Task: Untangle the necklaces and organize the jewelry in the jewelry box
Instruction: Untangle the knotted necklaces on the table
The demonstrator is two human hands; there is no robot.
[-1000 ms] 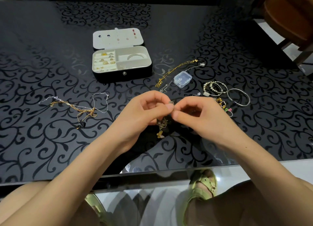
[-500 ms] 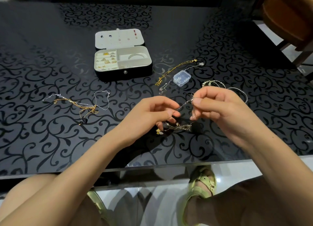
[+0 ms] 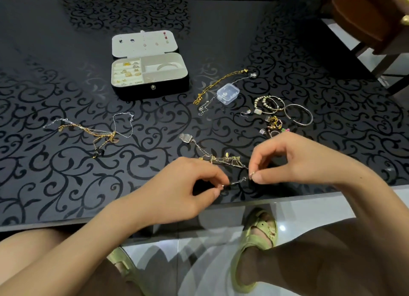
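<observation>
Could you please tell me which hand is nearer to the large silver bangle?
Right. The right hand lies just on the person's side of the silver bangle; the left hand is farther off, to its left. Both pinch a thin chain.

The left forearm (image 3: 88, 240) and right forearm (image 3: 365, 207) are bare. Each foot wears a pale green sandal (image 3: 259, 236), broad-strapped, possibly buckled.

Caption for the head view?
The left hand and right hand pinch a chain stretched between them, beside tangled necklaces, with the open jewelry box beyond.
</observation>
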